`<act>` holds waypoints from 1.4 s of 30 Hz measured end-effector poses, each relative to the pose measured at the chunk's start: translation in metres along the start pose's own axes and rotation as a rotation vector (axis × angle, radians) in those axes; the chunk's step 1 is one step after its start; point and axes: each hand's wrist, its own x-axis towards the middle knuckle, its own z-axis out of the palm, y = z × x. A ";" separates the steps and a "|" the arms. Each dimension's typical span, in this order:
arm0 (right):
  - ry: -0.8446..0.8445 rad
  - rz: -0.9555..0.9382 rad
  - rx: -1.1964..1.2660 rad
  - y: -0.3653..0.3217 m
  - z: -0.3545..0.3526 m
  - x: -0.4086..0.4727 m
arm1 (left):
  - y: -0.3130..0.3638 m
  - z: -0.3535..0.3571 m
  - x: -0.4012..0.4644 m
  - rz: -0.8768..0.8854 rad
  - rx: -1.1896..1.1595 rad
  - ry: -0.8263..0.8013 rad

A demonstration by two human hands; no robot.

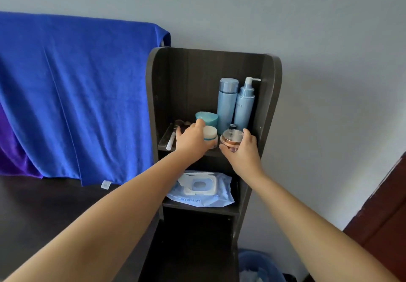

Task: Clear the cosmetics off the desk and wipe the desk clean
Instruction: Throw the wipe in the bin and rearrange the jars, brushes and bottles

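Note:
Both arms reach into the top shelf of a dark wooden rack [271, 97] at the desk's right end. My left hand [192, 139] grips a white-lidded cream jar [210, 134] resting at the shelf's front. My right hand [243, 152] holds a rose-gold jar with a clear lid [231, 138] beside it. Behind stand a teal round jar [207, 117], a tall pale-blue bottle [227, 103] and a pale-blue pump bottle [245, 105]. Makeup brushes and a white stick [171, 139] lie on the shelf's left.
A pack of wet wipes [202, 190] lies on the shelf below. A blue towel [77, 97] hangs over the back of the dark desk [44, 211]. A blue bin [257, 266] sits on the floor at the rack's right, near a brown door [386, 220].

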 end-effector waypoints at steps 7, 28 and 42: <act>-0.010 -0.114 0.217 -0.005 -0.025 -0.035 | -0.004 -0.022 -0.027 0.173 -0.169 0.174; -0.426 0.333 0.269 -0.034 0.301 -0.130 | -0.341 0.022 -0.112 -0.279 -0.272 -0.126; -0.251 0.365 -0.061 -0.002 0.385 -0.119 | -0.409 0.079 -0.075 -0.241 -0.238 -0.293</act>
